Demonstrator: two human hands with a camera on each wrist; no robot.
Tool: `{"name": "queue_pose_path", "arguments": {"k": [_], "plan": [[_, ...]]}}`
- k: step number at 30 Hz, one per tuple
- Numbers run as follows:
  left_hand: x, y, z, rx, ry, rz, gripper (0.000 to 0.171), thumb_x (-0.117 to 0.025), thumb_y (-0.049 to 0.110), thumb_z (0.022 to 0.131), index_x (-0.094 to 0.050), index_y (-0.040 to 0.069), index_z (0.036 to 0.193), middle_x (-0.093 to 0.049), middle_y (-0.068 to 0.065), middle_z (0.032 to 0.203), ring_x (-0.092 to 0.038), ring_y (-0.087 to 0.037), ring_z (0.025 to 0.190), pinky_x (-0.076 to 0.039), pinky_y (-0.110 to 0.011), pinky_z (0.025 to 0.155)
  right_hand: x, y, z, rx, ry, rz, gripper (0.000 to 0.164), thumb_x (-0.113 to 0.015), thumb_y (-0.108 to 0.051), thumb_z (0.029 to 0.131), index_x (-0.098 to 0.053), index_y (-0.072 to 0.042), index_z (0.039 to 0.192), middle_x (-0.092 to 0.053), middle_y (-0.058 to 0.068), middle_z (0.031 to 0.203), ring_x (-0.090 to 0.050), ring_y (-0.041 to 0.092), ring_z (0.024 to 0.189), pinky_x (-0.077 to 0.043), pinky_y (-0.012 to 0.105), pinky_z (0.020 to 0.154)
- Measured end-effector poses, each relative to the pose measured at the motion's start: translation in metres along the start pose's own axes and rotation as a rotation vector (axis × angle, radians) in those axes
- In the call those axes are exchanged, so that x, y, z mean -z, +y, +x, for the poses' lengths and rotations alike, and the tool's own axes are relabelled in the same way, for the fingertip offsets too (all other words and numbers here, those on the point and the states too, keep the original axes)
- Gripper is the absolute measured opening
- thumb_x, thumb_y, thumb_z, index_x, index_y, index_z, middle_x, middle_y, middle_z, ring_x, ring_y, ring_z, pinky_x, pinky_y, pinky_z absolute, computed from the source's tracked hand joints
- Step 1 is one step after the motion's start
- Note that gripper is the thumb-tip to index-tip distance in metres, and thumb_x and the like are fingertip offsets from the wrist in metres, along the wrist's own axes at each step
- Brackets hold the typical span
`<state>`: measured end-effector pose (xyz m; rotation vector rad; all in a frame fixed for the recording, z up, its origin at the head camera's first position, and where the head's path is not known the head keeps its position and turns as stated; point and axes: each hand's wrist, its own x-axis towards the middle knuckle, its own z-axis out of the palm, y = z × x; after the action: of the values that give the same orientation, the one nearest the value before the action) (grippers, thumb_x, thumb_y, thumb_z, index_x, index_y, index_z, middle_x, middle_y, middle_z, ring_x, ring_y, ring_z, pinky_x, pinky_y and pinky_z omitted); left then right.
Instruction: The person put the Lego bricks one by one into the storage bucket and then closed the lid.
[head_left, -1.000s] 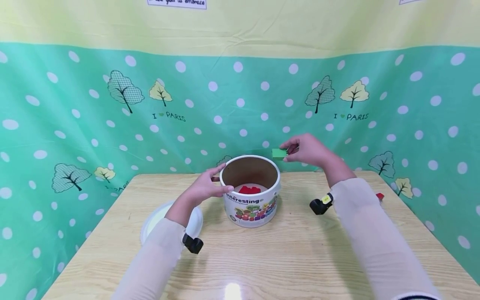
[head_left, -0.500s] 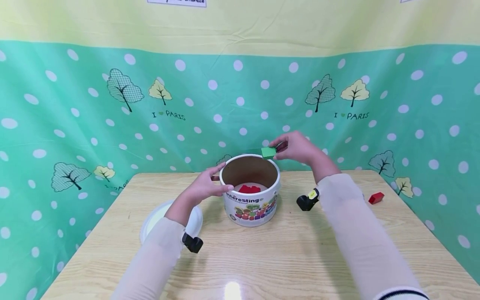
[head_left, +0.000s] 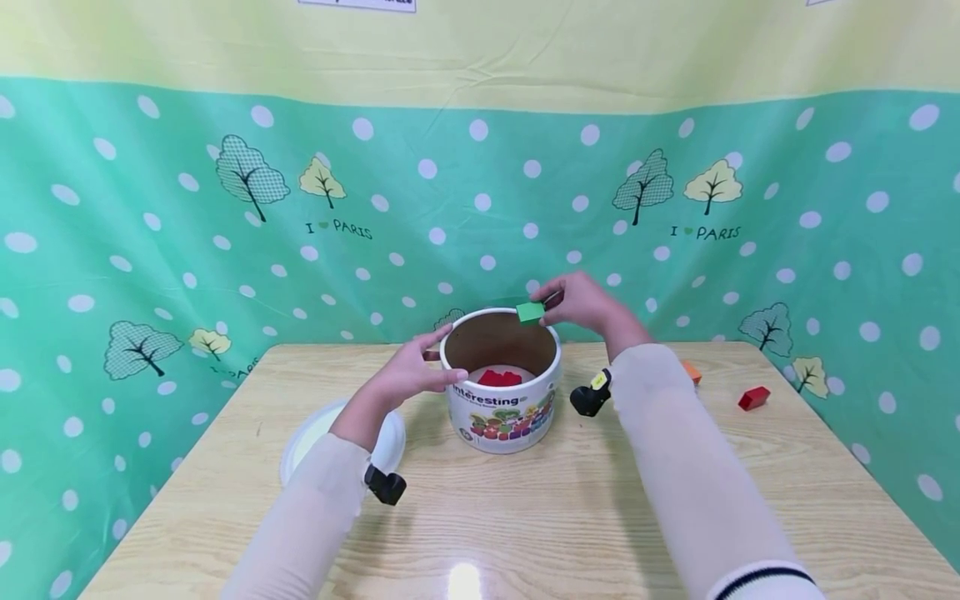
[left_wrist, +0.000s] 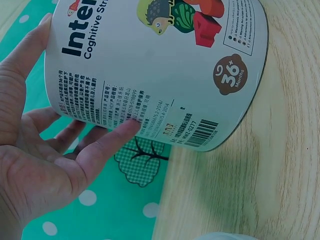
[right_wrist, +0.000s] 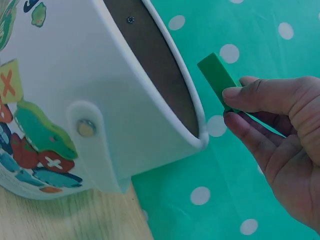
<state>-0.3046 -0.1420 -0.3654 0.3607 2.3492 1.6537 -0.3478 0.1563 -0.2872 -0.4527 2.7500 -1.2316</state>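
Pinching a green block (head_left: 530, 313) in the fingers (right_wrist: 250, 134) of the right hand (head_left: 582, 302) — just above the far right rim of a white bucket (head_left: 504, 425). Touching the bucket's left side with the spread, relaxed fingers of the left hand (head_left: 408, 375). Inside the bucket, red pieces (head_left: 499, 379); resting on the bench (head_left: 525, 517) — to the left, a round white lid (head_left: 302, 442); to the right, an orange block (head_left: 692, 372) and a red block (head_left: 753, 398).

My right hand (head_left: 583, 305) has moved the green block (head_left: 530, 313) left, nearer the bucket (head_left: 501, 421); an orange block (head_left: 692, 372) now shows.
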Motion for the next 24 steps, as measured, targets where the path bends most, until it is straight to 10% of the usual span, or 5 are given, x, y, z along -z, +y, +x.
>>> {"name": "queue_pose_path", "arguments": {"k": [24], "plan": [[-0.001,0.000,0.000,-0.003,-0.010,-0.006,0.099,-0.087,0.031,0.074,-0.030,0.026,0.154,-0.027,-0.011,0.153,-0.036,-0.035,0.134,-0.056,-0.045,0.085,-0.017,0.015,0.003,0.054,0.015,0.014,0.034,-0.074,-0.001,0.083,-0.069,-0.004,0.117,-0.064,0.014,0.114,-0.059,0.029,0.106,-0.053,0.041,0.090]]}}
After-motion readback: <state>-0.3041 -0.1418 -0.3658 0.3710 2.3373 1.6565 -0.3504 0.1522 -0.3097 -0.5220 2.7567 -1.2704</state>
